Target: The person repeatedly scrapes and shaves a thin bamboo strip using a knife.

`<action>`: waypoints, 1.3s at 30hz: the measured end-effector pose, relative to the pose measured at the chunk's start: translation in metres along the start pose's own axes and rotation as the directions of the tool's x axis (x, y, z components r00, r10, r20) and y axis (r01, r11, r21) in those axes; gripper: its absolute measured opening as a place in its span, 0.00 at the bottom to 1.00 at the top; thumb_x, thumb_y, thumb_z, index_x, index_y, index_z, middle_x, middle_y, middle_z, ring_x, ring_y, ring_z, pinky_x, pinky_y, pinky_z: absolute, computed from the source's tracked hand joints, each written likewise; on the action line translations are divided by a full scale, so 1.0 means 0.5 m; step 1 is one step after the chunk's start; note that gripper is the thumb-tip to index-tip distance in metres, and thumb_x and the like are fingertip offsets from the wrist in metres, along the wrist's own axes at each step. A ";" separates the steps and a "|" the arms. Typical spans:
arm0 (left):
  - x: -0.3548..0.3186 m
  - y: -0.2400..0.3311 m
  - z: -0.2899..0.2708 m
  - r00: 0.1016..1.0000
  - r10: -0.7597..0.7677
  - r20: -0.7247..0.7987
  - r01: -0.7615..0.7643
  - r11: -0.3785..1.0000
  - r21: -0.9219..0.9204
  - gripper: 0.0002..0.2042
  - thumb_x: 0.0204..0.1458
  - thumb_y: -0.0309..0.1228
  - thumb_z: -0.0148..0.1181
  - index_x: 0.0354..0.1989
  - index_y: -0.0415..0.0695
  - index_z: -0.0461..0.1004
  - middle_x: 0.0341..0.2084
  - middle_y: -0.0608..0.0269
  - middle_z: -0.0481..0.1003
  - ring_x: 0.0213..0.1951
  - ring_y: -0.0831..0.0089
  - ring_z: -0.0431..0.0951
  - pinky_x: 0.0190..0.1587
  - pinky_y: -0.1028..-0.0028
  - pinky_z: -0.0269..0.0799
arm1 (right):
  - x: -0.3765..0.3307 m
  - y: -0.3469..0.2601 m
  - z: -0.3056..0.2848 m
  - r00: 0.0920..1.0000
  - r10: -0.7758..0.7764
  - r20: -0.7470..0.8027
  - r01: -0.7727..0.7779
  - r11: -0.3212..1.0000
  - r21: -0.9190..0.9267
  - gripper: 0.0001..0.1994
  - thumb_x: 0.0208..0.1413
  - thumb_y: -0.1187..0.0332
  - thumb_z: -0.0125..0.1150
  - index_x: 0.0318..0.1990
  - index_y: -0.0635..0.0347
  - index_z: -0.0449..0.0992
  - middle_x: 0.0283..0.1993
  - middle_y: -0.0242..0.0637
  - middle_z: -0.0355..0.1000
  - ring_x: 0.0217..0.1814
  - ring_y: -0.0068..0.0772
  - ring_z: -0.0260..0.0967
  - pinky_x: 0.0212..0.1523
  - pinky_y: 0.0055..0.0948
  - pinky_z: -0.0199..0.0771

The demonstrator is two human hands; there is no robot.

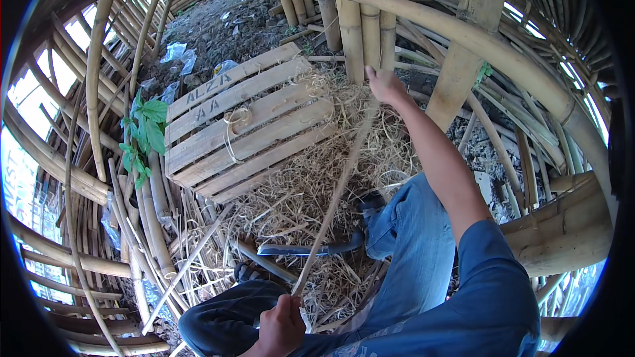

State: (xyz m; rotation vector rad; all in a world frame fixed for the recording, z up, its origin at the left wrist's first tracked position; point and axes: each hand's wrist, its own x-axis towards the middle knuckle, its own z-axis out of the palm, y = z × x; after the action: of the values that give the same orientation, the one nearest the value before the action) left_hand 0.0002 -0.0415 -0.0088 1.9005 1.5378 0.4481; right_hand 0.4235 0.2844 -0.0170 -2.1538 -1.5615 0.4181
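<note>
Bamboo strip held between two hands, with clock positions read from the centre of the view. The strip, narrow and pale, ran nearly straight through the centre, slanting from between 1 and 2 o'clock down to between 6 and 7. The left hand, at the lower end, was closed in a fist around it. The right hand, at the upper end, was closed on it with the thumb outward; the other fingers were mostly hidden. The right arm was extended.

Near 6 o'clock lay a long knife, its blade pointing toward 9 and its dark handle toward 3. The strip passed in front of the blade near the handle; whether they touched could not be told. Pale shavings covered the ground beneath. At 10 o'clock a slatted wooden crate bore dark lettering, and a small coil of thin strip rested on it. A leafy green plant stood just past 9. Upright bamboo poles rose between 12 and 1, crossed by a curved pole at 1. A denim-clad leg occupied 4 o'clock.
</note>
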 end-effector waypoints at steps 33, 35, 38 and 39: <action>0.173 0.066 -0.076 0.990 -0.086 0.109 0.135 0.412 -0.901 0.12 0.65 0.35 0.43 0.40 0.39 0.69 0.18 0.71 0.64 0.17 0.85 0.62 0.19 0.84 0.57 | -0.410 -0.335 0.110 0.739 -0.625 0.251 0.049 0.421 0.906 0.14 0.61 0.58 0.56 0.28 0.57 0.68 0.18 0.21 0.60 0.17 0.10 0.53 0.17 0.20 0.51; 0.177 0.067 -0.085 0.984 -0.128 0.125 0.165 0.375 -0.912 0.11 0.65 0.35 0.43 0.40 0.40 0.69 0.18 0.71 0.64 0.17 0.85 0.61 0.19 0.84 0.57 | -0.429 -0.331 0.108 0.734 -0.662 0.154 0.201 0.428 0.881 0.14 0.63 0.60 0.51 0.30 0.59 0.66 0.18 0.27 0.62 0.16 0.17 0.57 0.17 0.25 0.54; 0.176 0.073 -0.094 0.975 -0.183 0.123 0.182 0.348 -0.920 0.12 0.65 0.36 0.41 0.37 0.42 0.68 0.19 0.72 0.62 0.17 0.86 0.57 0.19 0.84 0.53 | -0.451 -0.327 0.121 0.556 -0.828 -0.072 0.693 0.414 0.590 0.09 0.62 0.67 0.47 0.32 0.63 0.65 0.19 0.42 0.63 0.16 0.42 0.65 0.18 0.37 0.62; 0.177 0.074 -0.096 0.972 -0.199 0.129 0.192 0.341 -0.920 0.13 0.65 0.37 0.41 0.35 0.43 0.68 0.19 0.71 0.61 0.18 0.85 0.55 0.20 0.83 0.51 | -0.459 -0.326 0.122 0.555 -0.829 -0.070 0.693 0.414 0.591 0.09 0.62 0.67 0.47 0.32 0.63 0.65 0.19 0.42 0.63 0.16 0.42 0.65 0.18 0.37 0.62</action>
State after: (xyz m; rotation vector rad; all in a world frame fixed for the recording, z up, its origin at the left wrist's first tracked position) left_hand 0.0201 0.0520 0.0396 0.7642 1.0543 0.9671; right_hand 0.1886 0.1198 0.0119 -0.7751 -2.0334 0.7036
